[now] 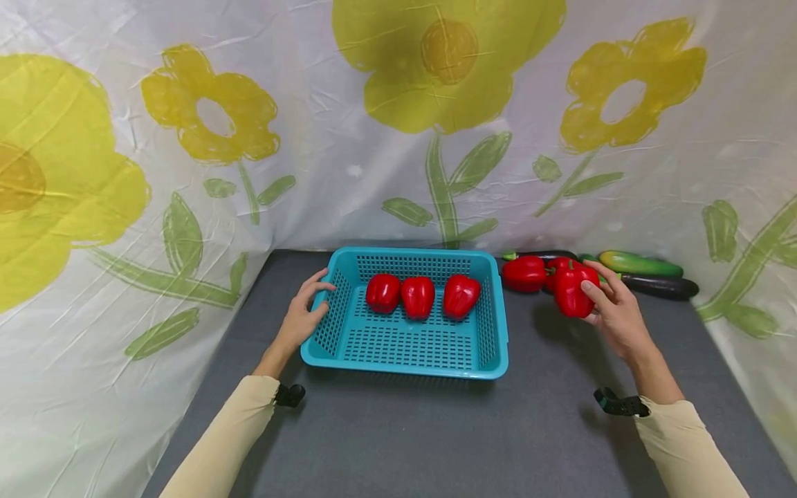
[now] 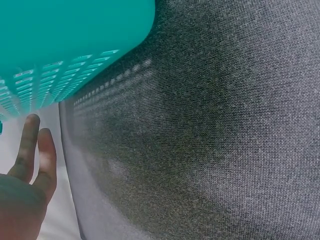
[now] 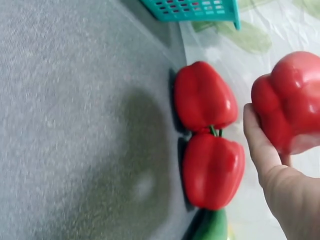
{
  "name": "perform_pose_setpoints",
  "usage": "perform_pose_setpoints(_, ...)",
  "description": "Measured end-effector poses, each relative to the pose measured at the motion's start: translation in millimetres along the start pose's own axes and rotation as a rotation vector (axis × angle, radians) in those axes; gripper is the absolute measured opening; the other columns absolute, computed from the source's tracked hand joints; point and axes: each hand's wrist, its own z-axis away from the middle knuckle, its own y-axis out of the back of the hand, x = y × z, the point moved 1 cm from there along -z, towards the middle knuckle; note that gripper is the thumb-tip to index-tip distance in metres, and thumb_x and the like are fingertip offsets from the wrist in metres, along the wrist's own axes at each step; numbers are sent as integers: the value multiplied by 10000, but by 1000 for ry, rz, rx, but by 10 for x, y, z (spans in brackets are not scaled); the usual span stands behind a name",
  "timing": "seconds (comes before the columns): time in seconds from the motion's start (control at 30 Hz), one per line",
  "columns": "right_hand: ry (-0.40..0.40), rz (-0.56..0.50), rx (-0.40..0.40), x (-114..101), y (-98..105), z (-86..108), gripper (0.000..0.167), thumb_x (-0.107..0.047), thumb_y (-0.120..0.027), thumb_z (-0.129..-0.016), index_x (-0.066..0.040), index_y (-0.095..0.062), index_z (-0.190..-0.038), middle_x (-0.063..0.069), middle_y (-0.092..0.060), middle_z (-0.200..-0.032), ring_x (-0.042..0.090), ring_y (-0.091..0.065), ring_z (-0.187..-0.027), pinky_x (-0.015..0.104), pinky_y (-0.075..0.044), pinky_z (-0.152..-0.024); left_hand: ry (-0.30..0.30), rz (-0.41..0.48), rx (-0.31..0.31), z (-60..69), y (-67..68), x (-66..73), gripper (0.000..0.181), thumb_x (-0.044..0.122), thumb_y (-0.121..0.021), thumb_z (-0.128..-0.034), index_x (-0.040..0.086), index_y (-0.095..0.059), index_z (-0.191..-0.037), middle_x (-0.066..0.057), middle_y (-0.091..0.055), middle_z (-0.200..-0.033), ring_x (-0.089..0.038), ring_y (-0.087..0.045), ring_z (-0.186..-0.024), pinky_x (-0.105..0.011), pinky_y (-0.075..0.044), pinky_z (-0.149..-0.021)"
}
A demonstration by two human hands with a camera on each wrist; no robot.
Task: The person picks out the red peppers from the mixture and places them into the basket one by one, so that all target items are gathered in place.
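Observation:
A red bell pepper (image 1: 574,289) is held between the thumb and fingers of my right hand (image 1: 616,315), raised above the table at the right; in the right wrist view this pepper (image 3: 295,105) is partly cut off by the frame. My left hand (image 1: 301,318) is at the left rim of a turquoise plastic basket (image 1: 405,373), with loosely bent fingers. In the left wrist view two fingers (image 2: 46,155) show beside the basket's perforated side. Inside the basket lie three red bell peppers (image 1: 382,293), close together toward its far side.
More red bell peppers (image 1: 524,274) lie right of the basket, against the flowered cloth backdrop (image 1: 349,187). Behind and beside them are dark eggplants (image 1: 663,286) and a green-yellow cucumber-like vegetable (image 1: 638,263). A dark grey cloth (image 1: 398,443) covers the table.

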Motion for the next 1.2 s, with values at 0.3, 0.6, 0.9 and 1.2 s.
perform_pose_setpoints(0.3,53,14,-44,-24,-130,-14,541,35,-601,-987,-146,-457,-1476,80,-489,-1325,206,-566,-1140,358,-576,-766,6,22,-4,-4,8,4,302,-198,-489,-912,-155,-597,-1191,-381,-305,-1519,-557,-264,-1402,-666,-328,-921)
perform_pose_setpoints(0.6,72,26,-48,-37,-255,-29,548,86,-635,-946,-150,-443,-1402,110,-454,-1317,203,-649,-1062,350,-571,-767,6,22,-7,3,6,-4,302,-189,-489,-915,-126,-608,-1185,-374,-308,-1521,-555,-268,-1400,-670,-329,-919)
perform_pose_setpoints(0.9,97,278,14,-80,-451,-99,521,-85,-712,-949,-148,-457,-1399,82,-499,-1325,211,-587,-1083,265,-554,-799,10,23,6,20,18,-2,293,-197,-494,-911,-160,-596,-1183,-383,-312,-1516,-562,-290,-1385,-639,-343,-901)
perform_pose_setpoints(1.2,109,303,33,-57,-566,-131,563,-119,-719,-949,-111,-448,-1443,94,-494,-1332,222,-562,-1105,262,-551,-801,7,8,-4,-2,5,-74,287,-166,-492,-917,-141,-595,-1184,-362,-317,-1522,-560,-282,-1386,-689,-335,-925)
